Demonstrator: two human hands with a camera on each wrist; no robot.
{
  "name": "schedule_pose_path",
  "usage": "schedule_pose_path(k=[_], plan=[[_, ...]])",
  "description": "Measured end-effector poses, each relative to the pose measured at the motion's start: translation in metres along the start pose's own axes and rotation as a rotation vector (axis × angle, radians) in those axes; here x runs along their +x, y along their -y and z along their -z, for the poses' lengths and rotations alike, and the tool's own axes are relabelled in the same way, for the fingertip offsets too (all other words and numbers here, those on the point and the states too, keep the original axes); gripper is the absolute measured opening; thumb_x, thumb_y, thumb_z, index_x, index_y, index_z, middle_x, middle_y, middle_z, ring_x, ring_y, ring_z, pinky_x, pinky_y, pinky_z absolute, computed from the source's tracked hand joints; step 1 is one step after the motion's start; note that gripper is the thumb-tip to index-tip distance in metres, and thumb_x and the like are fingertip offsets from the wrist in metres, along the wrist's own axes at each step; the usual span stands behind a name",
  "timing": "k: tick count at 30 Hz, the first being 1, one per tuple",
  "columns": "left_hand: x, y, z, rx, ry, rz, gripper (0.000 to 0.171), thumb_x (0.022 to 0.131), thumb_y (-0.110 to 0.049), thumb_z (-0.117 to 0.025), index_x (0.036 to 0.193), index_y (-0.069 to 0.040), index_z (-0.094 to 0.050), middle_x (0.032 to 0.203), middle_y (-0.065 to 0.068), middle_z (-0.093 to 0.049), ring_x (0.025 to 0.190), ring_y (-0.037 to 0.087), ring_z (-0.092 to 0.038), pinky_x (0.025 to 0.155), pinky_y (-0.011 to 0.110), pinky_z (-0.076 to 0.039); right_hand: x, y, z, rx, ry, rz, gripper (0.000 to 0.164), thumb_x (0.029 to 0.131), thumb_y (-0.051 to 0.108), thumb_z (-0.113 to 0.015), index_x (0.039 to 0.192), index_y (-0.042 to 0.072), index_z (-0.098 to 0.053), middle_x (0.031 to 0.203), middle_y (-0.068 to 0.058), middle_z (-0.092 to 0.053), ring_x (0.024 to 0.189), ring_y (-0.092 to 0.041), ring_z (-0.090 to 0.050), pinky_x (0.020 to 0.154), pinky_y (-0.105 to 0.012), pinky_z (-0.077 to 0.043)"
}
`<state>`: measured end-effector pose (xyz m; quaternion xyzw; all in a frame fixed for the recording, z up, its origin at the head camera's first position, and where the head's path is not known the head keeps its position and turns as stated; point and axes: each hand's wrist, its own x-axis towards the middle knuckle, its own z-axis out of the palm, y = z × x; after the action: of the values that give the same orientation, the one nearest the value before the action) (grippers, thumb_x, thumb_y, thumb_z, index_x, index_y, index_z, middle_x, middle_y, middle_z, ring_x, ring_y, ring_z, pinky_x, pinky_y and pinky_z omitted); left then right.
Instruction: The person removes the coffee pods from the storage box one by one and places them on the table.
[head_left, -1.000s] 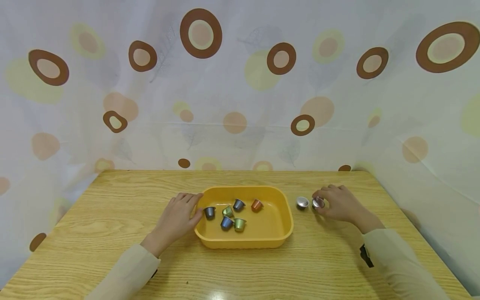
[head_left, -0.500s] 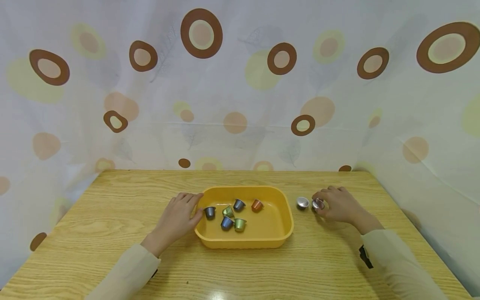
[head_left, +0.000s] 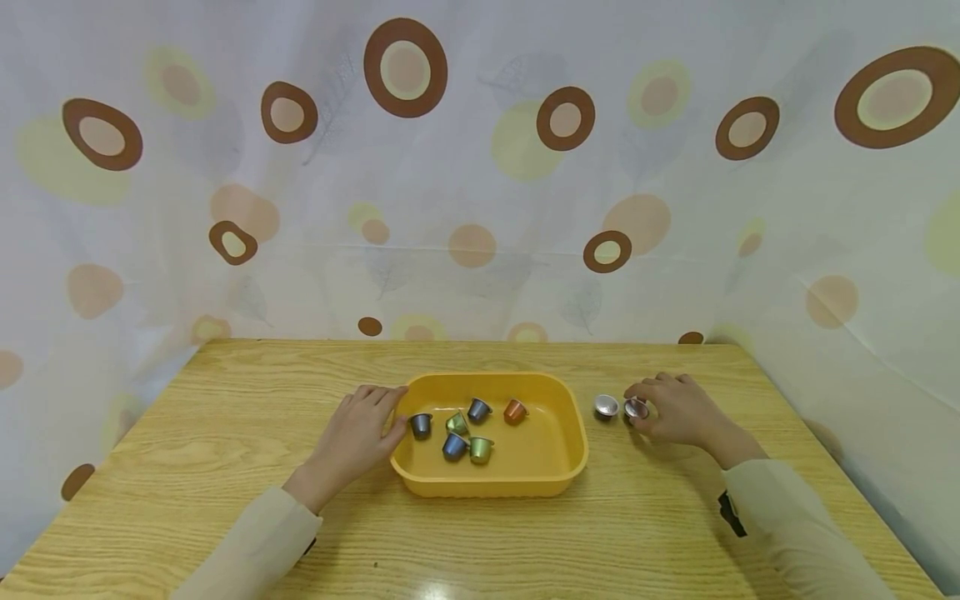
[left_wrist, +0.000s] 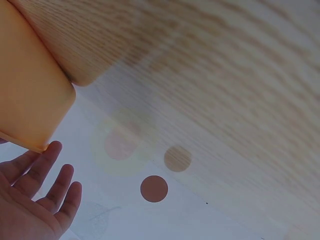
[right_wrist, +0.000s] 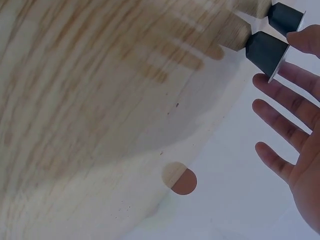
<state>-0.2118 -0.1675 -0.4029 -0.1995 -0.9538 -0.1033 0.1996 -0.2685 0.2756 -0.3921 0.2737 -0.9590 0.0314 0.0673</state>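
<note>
A yellow tray point(head_left: 487, 485) holds several coffee capsules, among them an orange one point(head_left: 514, 411), a blue one point(head_left: 453, 447) and a dark grey one point(head_left: 421, 426). My left hand point(head_left: 358, 432) rests at the tray's left side, fingertips touching the rim; the left wrist view shows its fingers point(left_wrist: 42, 167) loosely extended there. To the right of the tray, my right hand point(head_left: 678, 410) pinches a dark capsule point(right_wrist: 266, 52) by its rim between thumb and fingers. That capsule stands on the table with its silver face up. Another dark capsule point(head_left: 605, 407) stands just left of it.
The tray and both loose capsules are on a light wooden table point(head_left: 450, 550). Behind the table hangs a pale cloth point(head_left: 420, 183) patterned with brown, yellow and peach circles, which also runs down both sides.
</note>
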Motion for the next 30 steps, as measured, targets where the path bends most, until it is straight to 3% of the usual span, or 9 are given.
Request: schedule_pose_path(k=[13, 20, 30], plan=[[0.0, 0.0, 0.002, -0.001, 0.009, 0.008, 0.04, 0.088, -0.026, -0.055, 0.124, -0.01, -0.056, 0.111, 0.004, -0.064, 0.105, 0.024, -0.054, 0.089, 0.043, -0.045, 0.005, 0.003, 0.009, -0.021, -0.057, 0.045, 0.027, 0.082, 0.026, -0.061, 0.105, 0.012, -0.065, 0.097, -0.003, -0.065, 0.086, -0.024, -0.056, 0.078, -0.054, -0.041], [0.001, -0.001, 0.002, -0.002, 0.011, 0.01, 0.04, 0.088, -0.026, -0.055, 0.124, -0.01, -0.056, 0.112, 0.004, -0.064, 0.105, 0.024, -0.054, 0.088, 0.043, -0.045, 0.01, 0.013, 0.013, -0.039, -0.083, 0.072, 0.028, 0.081, 0.026, -0.062, 0.105, 0.011, -0.065, 0.103, -0.005, -0.065, 0.096, -0.029, -0.057, 0.082, -0.055, -0.041], [0.0, -0.001, 0.001, -0.01, 0.02, 0.018, 0.04, 0.088, -0.026, -0.055, 0.124, -0.01, -0.056, 0.113, 0.004, -0.063, 0.106, 0.024, -0.054, 0.088, 0.043, -0.045, 0.021, 0.031, 0.015, -0.064, -0.128, 0.131, 0.028, 0.081, 0.029, -0.063, 0.105, 0.015, -0.065, 0.103, -0.002, -0.065, 0.097, -0.025, -0.057, 0.085, -0.051, -0.042]])
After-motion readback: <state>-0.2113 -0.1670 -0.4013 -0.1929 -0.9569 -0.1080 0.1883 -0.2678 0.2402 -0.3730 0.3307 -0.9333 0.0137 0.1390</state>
